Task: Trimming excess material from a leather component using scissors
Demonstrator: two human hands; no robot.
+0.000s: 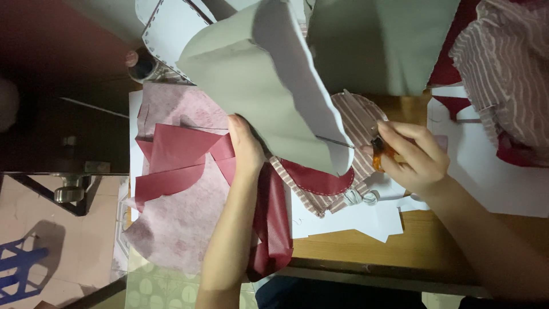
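Observation:
My left hand (245,146) grips the lower edge of a large sheet of grey-green material with a white underside (257,86) and holds it up over the table. My right hand (414,155) is closed around orange-handled scissors (380,153). Their thin blades (334,141) point left into the edge of the sheet. Under the sheet lies a striped pink fabric piece (357,117) with a dark red curved piece (317,178) on it.
Dark red cut pieces (174,157) lie on mottled pink fabric (171,229) at the left. White paper patterns (492,171) cover the wooden table (423,240). Striped pink cloth (509,63) is heaped at the top right. A blue stool (20,272) stands on the floor.

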